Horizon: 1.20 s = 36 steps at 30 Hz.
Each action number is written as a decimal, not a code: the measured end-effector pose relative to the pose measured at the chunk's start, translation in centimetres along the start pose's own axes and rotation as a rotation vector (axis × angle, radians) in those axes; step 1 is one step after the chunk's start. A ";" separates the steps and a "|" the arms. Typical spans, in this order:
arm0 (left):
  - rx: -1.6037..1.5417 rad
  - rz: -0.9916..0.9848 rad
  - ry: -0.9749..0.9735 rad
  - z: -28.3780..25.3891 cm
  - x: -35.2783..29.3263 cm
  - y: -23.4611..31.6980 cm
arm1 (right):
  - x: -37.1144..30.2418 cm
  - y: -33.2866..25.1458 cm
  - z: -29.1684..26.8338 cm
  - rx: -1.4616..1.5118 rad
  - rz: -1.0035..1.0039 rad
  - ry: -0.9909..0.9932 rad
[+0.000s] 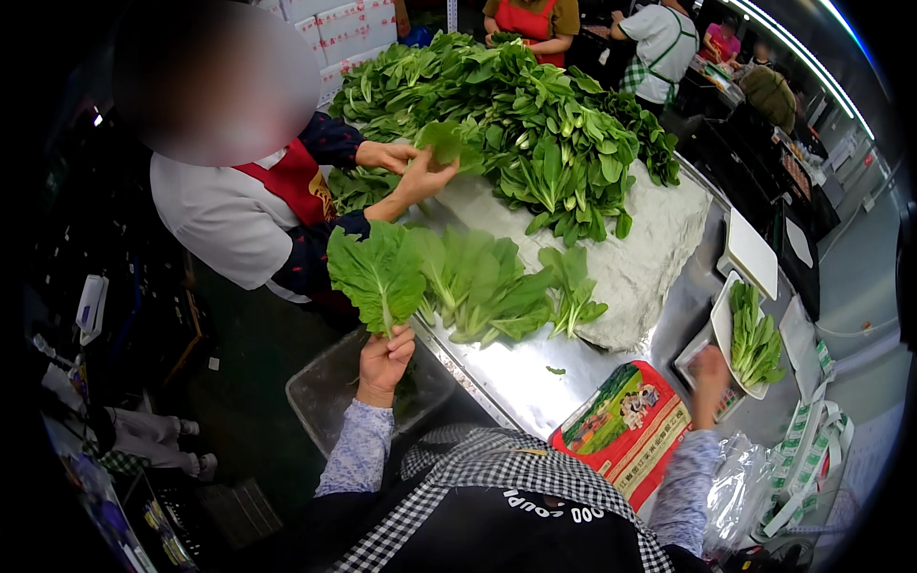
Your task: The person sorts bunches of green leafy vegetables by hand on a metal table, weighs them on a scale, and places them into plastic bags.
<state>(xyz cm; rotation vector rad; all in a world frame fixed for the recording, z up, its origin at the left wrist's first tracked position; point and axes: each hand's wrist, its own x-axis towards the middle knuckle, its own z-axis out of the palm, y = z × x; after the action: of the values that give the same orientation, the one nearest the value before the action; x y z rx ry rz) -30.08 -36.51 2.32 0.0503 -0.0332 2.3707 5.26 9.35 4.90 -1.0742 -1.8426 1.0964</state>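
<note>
Looks to me like you're on the sorting step, one piece at a time. Call the middle of your view the clock's centre: your left hand (386,361) is around 7:30, thumb and fingers closed narrow on the stem end of a leafy green (377,272). The leaf fans up to 9 o'clock, just left of the loose greens (487,286) lying at the centre of the metal table (530,387).

Your right hand (709,382) is out near 4, beside the white tray (723,329) with its own bunch (755,339). It's a blur, so I can't tell if those fingers are wide, narrow or holding anything.

Next move, my guess: it calls for a keep-or-toss decision, then easing your grip over either the loose greens or the grey bin (304,387) down at 7. Go gentle, a leaf that broad probably bruises or tears easily.

As for looks, honestly pretty nice: bright green, wide, a bit crinkled, with a pale midrib running down to your fingers. No obvious yellowing on the side I can see. Seems to be a single leaf, but I wouldn't swear to it.
</note>
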 end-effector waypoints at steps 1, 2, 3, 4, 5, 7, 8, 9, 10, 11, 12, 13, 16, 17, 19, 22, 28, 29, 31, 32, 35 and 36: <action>-0.011 -0.008 -0.005 -0.2 -0.2 -0.1 | -3.1 -2.1 4.6 0.043 0.060 -0.231; 0.015 -0.015 -0.010 -0.2 -0.3 -0.1 | -6.0 -4.4 8.5 0.074 0.143 -0.434; 0.023 -0.027 -0.011 -0.6 -0.3 -0.1 | -8.4 -5.5 11.1 0.204 0.221 -0.608; 0.035 -0.043 -0.015 -0.9 -0.2 -0.1 | -10.3 -5.8 13.6 0.231 0.290 -0.739; 0.023 -0.067 -0.017 -0.4 -0.3 -0.3 | -11.8 -5.5 15.8 0.263 0.333 -0.827; 0.021 -0.074 0.004 -0.7 -1.7 -0.1 | -14.1 -5.1 19.0 0.333 0.451 -0.998; 0.021 -0.077 0.017 -1.0 -2.8 0.1 | -14.8 -5.4 20.1 0.364 0.529 -1.081; -0.037 -0.070 0.038 -1.8 -4.1 0.6 | -15.2 -6.1 21.1 0.346 0.577 -1.117; -0.057 -0.053 0.070 -2.9 -5.5 1.2 | -15.5 -6.3 21.8 0.347 0.605 -1.088; -0.084 -0.016 0.094 -4.0 -6.7 1.6 | -15.5 -6.4 22.5 0.349 0.644 -1.034; -0.109 0.021 0.119 -4.9 -7.7 2.0 | -15.3 -6.4 23.2 0.350 0.682 -0.979; -0.167 0.059 0.169 -5.8 -8.5 2.4 | -15.1 -6.0 23.9 0.371 0.682 -0.920; -0.224 0.162 0.262 -9.0 -9.9 3.6 | -14.5 -6.7 25.7 0.336 0.749 -0.859; -0.254 0.170 0.282 -9.3 -9.8 3.9 | -14.3 -7.1 26.4 0.323 0.738 -0.845; -0.253 0.191 0.290 -9.4 -9.3 4.3 | -14.0 -8.0 28.0 0.298 0.720 -0.811; -0.256 0.196 0.303 -9.4 -8.9 4.5 | -13.3 -8.4 31.5 0.332 0.658 -0.727; -0.092 0.198 0.539 -11.1 -8.3 4.8 | -13.5 -9.6 35.8 0.229 0.544 -0.473; -0.045 0.224 0.748 -11.0 -8.1 4.5 | -13.4 -9.1 36.0 0.226 0.578 -0.476; 0.202 -0.055 1.069 -11.0 -8.4 3.4 | -13.0 -8.0 35.7 0.218 0.644 -0.482; 0.328 -0.205 1.217 -9.9 -7.7 2.1 | -12.7 -8.1 35.0 0.292 0.659 -0.538; 1.105 -0.090 0.521 -1.9 -4.6 -2.7 | -12.7 -8.3 32.0 0.475 0.707 -0.609; 1.221 -0.061 0.397 -0.6 -2.8 -3.7 | -12.8 -7.9 31.4 0.478 0.720 -0.594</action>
<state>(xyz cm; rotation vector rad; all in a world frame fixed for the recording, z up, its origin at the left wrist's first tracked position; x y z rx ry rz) -25.50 -35.79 1.66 0.1541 1.5448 1.9518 -19.53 -14.16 -1.73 -1.2224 -1.4589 2.3461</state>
